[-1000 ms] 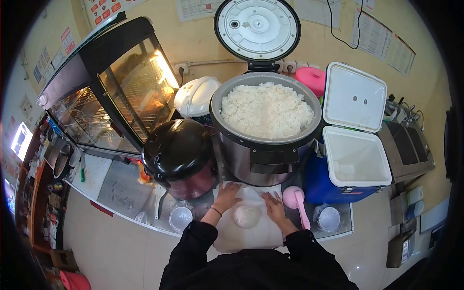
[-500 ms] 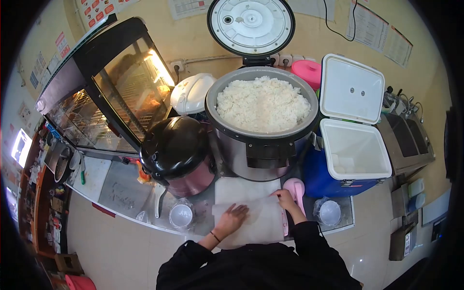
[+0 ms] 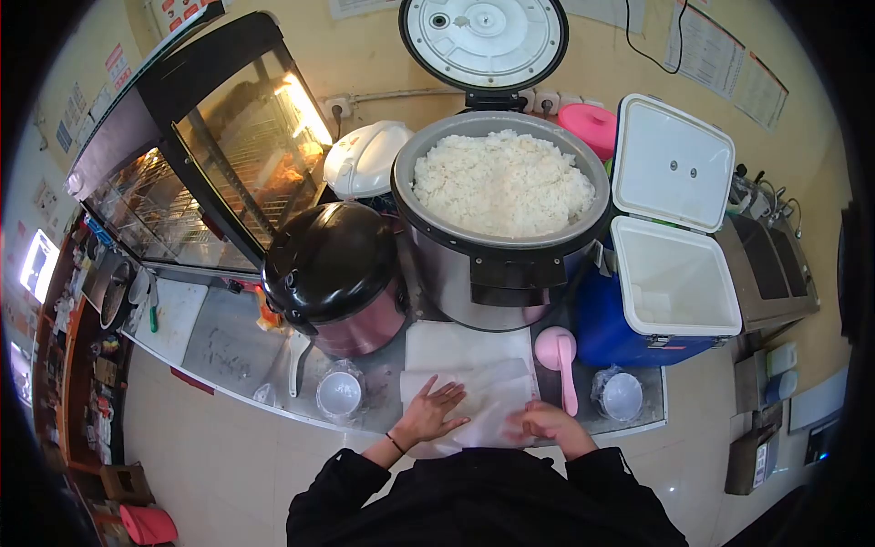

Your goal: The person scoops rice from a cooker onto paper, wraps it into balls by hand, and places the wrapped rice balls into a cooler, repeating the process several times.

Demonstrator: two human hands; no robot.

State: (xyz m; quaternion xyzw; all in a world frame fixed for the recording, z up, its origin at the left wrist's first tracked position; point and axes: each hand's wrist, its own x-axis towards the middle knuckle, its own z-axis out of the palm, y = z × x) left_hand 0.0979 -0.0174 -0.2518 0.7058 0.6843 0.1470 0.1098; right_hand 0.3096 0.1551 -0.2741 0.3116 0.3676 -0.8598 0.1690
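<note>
In the head view, one white sheet of paper [image 3: 467,345], folded over and wrinkled, is found on the desk [image 3: 228,351] before the open rice cooker [image 3: 447,287]. It is pressed by the left hand [image 3: 432,413], fingers spread, and partly covered; the right hand [image 3: 548,423] is blurred, its grip undeterminable. Two bowls [image 3: 339,394] and one pink scoop [image 3: 555,348] are noted nearby.

Thin white paper [image 3: 468,345] is laid on the metal tabletop [image 3: 239,351], just in front of the open rice cooker [image 3: 442,290]. Its far part is spread flat; its near part is overlapped by a loose, wrinkled, slightly translucent layer.
</note>
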